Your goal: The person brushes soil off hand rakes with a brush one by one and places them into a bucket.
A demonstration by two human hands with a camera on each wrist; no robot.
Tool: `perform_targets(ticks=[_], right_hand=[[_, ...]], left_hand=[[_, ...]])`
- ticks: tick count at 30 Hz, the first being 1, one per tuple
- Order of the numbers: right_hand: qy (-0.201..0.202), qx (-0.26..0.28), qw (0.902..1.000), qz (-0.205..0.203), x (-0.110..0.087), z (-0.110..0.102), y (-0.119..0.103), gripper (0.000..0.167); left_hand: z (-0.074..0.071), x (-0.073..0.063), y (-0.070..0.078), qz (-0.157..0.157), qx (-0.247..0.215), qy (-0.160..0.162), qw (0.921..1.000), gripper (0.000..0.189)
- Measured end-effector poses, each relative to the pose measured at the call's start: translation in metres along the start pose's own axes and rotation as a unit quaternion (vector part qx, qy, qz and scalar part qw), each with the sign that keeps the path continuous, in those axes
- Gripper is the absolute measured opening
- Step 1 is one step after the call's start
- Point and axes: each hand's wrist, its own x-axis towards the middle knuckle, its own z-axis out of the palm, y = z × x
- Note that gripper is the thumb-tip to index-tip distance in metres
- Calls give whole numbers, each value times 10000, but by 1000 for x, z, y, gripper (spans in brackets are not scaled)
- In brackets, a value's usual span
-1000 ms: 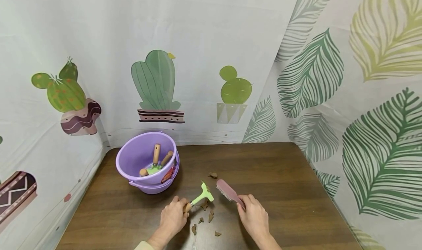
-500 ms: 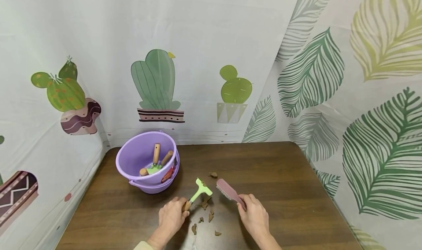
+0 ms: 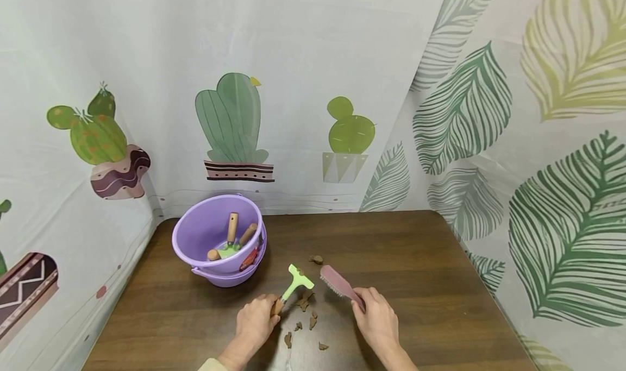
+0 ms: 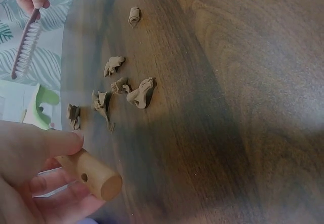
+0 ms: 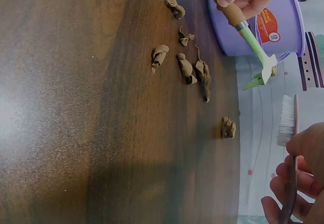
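Note:
My left hand grips the wooden handle of a small garden rake. Its light green T-shaped head carries a bit of brown material and is held above the table, left of the brush. My right hand holds a pink brush by its handle, with the white bristles facing the rake. Several crumbled brown pieces, like dried clay, lie on the table between the hands. One brown lump sits farther back, beyond the brush head.
A purple bucket stands at the table's back left, apparently stacked in another. Several wooden-handled tools lean inside it. Behind the dark wooden table hangs a curtain printed with cacti and leaves.
The rake in my left hand has shifted slightly left and turned, away from the brown pieces. My right hand and the brush have stayed nearly still.

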Motion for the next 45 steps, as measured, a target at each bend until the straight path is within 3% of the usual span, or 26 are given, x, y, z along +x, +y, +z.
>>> perform_targets(ticks=[12,22,33,45], right_hand=[[-84,51,9999,45,2,-1,-1,27],[-32,132,9997,-195,10,-1,1,27],[-84,323,9980,-546,22,-3,-8,27],[-248,332,9935,-1058,25,2,-19,29]], left_hand=[[-1,1,-1,19,-48,250,9997,30],[-3,2,-7,516,90,643,9966,32],[-5,3,-10,726,85,790,9942,30],[-5,5,-6,927,151,677,9933,31]])
